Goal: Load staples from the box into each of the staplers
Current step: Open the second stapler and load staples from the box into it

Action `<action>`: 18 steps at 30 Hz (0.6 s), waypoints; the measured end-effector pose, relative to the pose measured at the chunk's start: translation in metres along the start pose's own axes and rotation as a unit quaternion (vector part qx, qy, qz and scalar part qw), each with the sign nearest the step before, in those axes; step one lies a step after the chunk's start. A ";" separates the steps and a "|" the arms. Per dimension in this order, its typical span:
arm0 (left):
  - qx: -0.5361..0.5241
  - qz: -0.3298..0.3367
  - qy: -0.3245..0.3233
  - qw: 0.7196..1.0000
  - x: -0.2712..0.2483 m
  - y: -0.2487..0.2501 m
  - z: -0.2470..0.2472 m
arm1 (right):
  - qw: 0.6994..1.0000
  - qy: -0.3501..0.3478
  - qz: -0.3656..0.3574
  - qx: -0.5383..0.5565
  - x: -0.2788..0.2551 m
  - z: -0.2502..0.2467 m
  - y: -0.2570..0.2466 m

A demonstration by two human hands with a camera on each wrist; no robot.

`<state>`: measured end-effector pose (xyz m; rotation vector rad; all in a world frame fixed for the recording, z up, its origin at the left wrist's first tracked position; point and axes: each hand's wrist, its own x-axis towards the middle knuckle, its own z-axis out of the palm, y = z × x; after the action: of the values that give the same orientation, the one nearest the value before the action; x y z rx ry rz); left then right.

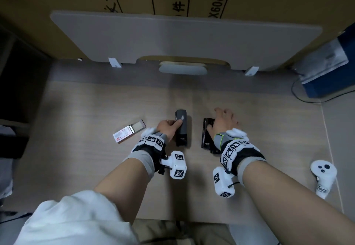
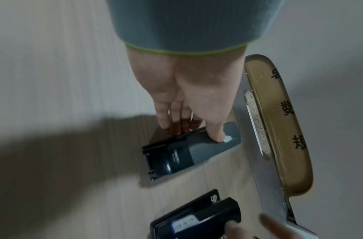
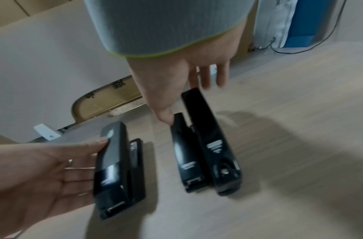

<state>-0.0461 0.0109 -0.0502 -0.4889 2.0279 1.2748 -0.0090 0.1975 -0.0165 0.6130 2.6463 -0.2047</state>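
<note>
— So where did things stand, going left to right?

— Furthest left lay the staple box (image 1: 129,131), slid partly open on the table (image 1: 86,106), well apart from either hand and untouched. Next, the left hand (image 1: 168,127) gripped the grey stapler (image 1: 181,127): thumb on its top, fingers curled down its far side.

— And the right?

— The right hand (image 1: 222,123) rested on the black stapler (image 1: 208,132), fingers fairly straight and spread, thumb tip against its edge. From the wrist view that stapler seemed to lie on its side, or hinged apart; I couldn't tell which.

— Which step, then?

— I judged it the very start: both staplers steadied, neither yet loaded. The next move called for swinging one top open to bare the channel, then reaching left for a strip of staples.

— Anything in the way?

— Nothing between. A white controller (image 1: 323,173) sat far right, a blue box (image 1: 330,75) with a cable at the back right corner, and a grey board (image 1: 182,37) stood along the table's far edge.
</note>
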 end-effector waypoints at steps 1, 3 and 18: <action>-0.002 0.003 0.010 1.000 -0.001 0.001 0.003 | 0.999 -0.027 0.022 0.021 0.003 0.005 0.004; -0.010 0.006 0.031 0.999 -0.006 0.001 0.014 | 0.991 -0.056 0.068 0.097 0.005 0.012 0.014; -0.091 0.060 0.137 0.985 -0.037 0.033 0.015 | 0.989 -0.049 -0.122 0.068 0.000 -0.064 0.006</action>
<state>-0.0360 0.0375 -0.0071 -0.6659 2.2033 1.5470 -0.0293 0.2174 0.0413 0.3094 2.6213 -0.4784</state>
